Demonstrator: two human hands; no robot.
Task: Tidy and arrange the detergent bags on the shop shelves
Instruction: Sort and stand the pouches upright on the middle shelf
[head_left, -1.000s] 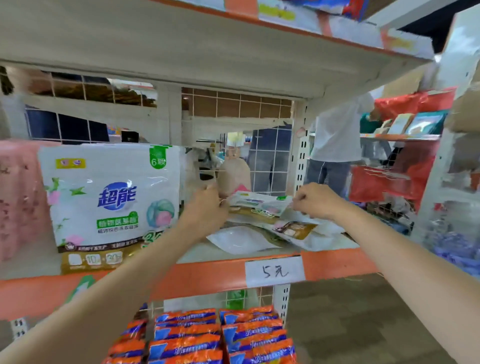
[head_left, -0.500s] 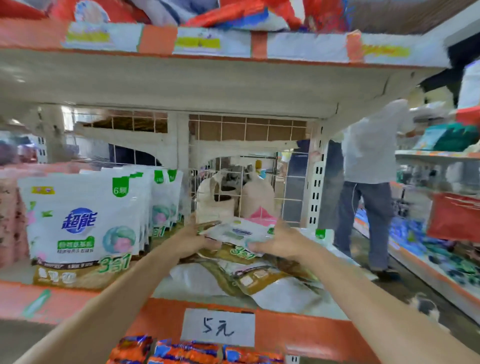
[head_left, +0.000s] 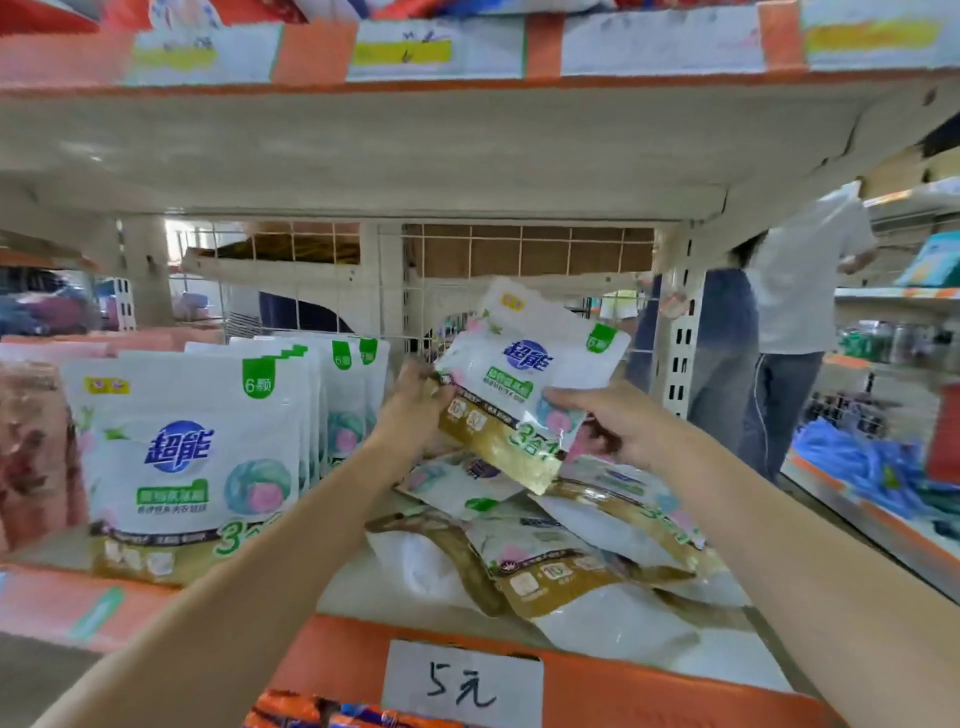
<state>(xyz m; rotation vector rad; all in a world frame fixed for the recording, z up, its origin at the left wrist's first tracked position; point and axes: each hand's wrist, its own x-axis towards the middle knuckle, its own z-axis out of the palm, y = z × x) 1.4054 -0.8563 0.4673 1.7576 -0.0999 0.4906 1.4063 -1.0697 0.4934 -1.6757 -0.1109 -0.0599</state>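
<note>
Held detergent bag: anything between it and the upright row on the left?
Nothing visible blocks it. The held detergent bag, gripped by the left hand and right hand, is lifted above the loose pile; the gap to the upright row looks open.

A detergent bag (head_left: 524, 384) is held tilted above the shelf (head_left: 649, 680) w/ both hands: left hand (head_left: 415, 410) gripped on its left edge, right hand (head_left: 608, 421) on its lower right corner. Loose bags (head_left: 566, 551) are heaped flat beneath. An upright row of bags (head_left: 192, 462) is stood at left. A price tag (head_left: 462, 686) marked 5元 is stuck on the orange shelf edge. 1 person (head_left: 795, 332) is seen at right.
</note>
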